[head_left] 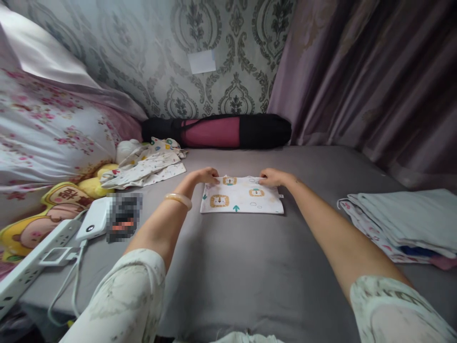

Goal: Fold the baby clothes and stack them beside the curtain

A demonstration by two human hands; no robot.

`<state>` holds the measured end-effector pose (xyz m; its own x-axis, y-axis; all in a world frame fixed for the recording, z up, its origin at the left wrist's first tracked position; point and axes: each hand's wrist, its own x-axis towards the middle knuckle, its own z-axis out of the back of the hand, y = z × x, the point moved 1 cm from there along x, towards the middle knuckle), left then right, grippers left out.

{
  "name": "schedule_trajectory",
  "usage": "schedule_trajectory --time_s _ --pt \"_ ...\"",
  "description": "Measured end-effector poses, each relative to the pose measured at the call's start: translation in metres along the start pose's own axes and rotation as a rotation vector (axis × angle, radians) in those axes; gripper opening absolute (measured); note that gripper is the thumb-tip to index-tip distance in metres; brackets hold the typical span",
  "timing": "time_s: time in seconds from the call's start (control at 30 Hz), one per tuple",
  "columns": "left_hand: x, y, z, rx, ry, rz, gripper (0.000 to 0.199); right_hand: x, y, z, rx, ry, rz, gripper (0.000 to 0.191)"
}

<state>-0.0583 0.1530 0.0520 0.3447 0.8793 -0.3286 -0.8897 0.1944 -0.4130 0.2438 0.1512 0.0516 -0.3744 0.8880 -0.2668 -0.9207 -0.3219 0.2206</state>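
A folded white cloth (243, 200) printed with orange lion faces and green leaves lies flat on the grey bed sheet (243, 267). It forms a neat rectangle, with a small tag on its right side. My left hand (207, 176) grips the far edge near the left corner, fingers closed over it. At the same far edge, further right, my right hand (273, 177) pinches the cloth between thumb and fingers. The undersides of the fingertips are partly hidden.
Folded clothes (407, 221) are stacked at the right. Crumpled printed cloth (152, 164) lies back left, near yellow plush toys (64, 205). A white power bank (94, 216) and a power strip (39, 257) with cables sit at left. A black-and-pink long bag (210, 132) rests against the wall.
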Motion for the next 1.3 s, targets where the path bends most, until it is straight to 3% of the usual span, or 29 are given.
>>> schedule_trajectory --time_s 0.27,0.33,0.43,0.53,0.77,0.87,0.97,1.1,1.2,1.3 --pt "-0.041 -0.026 0.054 -0.032 -0.118 -0.177 0.036 -0.046 0.004 0.053 0.093 -0.136 0.118 0.023" --pt "-0.051 -0.035 0.065 -0.024 -0.198 -0.224 0.036 -0.056 0.007 0.067 0.106 -0.235 0.129 0.023" --pt "-0.065 -0.045 0.069 0.073 -0.419 -0.225 0.033 -0.070 0.008 0.075 0.068 -0.410 0.178 0.027" --pt "-0.078 -0.045 0.051 0.215 -0.553 -0.238 0.028 -0.085 0.008 0.060 -0.050 -0.506 0.244 0.031" --pt "-0.116 -0.018 -0.048 0.306 -0.400 -0.406 0.041 -0.126 0.013 -0.027 -0.258 -0.390 0.327 0.041" --pt "-0.131 -0.015 -0.074 0.318 -0.346 -0.425 0.047 -0.140 0.018 -0.051 -0.309 -0.343 0.331 0.043" --pt "-0.141 -0.014 -0.085 0.325 -0.305 -0.425 0.051 -0.151 0.021 -0.060 -0.307 -0.303 0.327 0.051" --pt "-0.143 -0.013 -0.087 0.274 -0.320 -0.395 0.047 -0.161 0.026 -0.056 -0.292 -0.256 0.309 0.056" --pt "-0.132 -0.021 -0.083 0.187 -0.407 -0.320 0.039 -0.154 0.038 -0.048 -0.259 -0.262 0.263 0.040" --pt "-0.109 -0.045 -0.079 0.153 -0.547 -0.244 0.036 -0.130 0.056 -0.043 -0.184 -0.352 0.194 0.042"
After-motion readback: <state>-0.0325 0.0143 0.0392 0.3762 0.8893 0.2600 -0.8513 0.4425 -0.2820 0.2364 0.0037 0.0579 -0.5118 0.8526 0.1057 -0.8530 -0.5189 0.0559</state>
